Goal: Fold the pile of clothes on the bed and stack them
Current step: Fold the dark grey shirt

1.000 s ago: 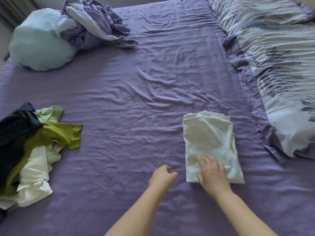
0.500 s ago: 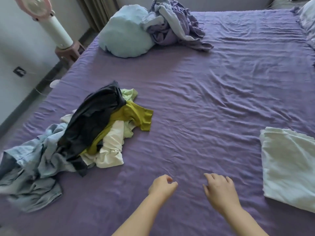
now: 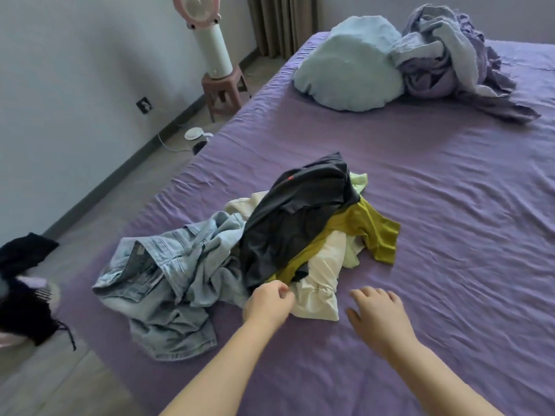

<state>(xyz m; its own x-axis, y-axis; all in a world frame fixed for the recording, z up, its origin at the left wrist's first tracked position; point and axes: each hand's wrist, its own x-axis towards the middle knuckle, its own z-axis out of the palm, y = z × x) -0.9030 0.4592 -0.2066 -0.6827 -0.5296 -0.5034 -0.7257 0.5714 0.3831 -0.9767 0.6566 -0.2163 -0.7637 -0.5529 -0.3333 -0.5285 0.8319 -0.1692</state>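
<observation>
One purple bed (image 3: 435, 205) fills most of the view, its sheet wrinkled. Near its left edge lies the pile of clothes (image 3: 255, 250): pale denim (image 3: 168, 265) spread widest, a dark grey garment (image 3: 294, 226) draped over the middle, an olive top (image 3: 372, 232) and a cream piece (image 3: 318, 283) at the near side. Left hand (image 3: 268, 303) sits at the pile's near edge, fingers curled (whether it pinches cloth I cannot tell). Right hand (image 3: 380, 313) hovers just beside the cream piece, fingers loosely spread, holding nothing.

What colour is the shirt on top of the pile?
Dark grey shirt, seen best in the head view.
</observation>
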